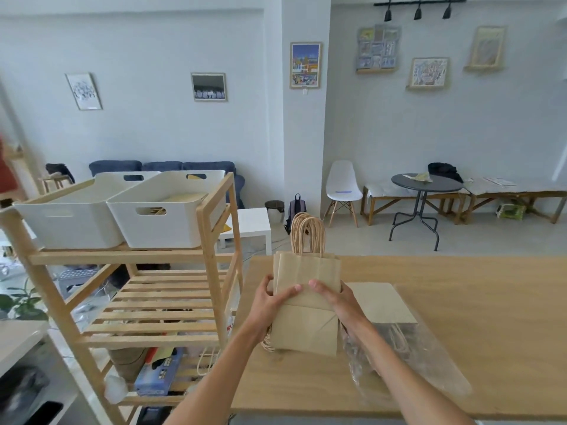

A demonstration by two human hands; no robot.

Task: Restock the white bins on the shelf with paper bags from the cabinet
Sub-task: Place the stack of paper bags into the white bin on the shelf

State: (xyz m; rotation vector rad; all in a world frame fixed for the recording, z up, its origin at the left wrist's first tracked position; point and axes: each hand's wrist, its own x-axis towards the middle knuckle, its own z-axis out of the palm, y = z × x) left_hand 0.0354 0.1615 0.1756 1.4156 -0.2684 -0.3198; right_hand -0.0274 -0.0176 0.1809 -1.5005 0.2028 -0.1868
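A stack of flat brown paper bags (306, 271) with twisted paper handles is held above the wooden table (460, 317). My left hand (274, 297) grips its left edge and my right hand (333, 297) grips its right edge, thumbs on top. Another flat bag (383, 302) lies on the table to the right, partly inside a clear plastic wrapper (408, 357). Two white bins stand side by side on the top of the wooden shelf (211, 240) to the left: the left bin (70, 222) and the right bin (171, 222), which has brown paper inside.
The shelf's slatted middle level (159, 305) is bare; boxes and bags sit on its bottom level. Beyond the table stand a small white side table (254, 225), a white chair (342, 188), a round dark table (426, 187) and wooden benches (518, 197).
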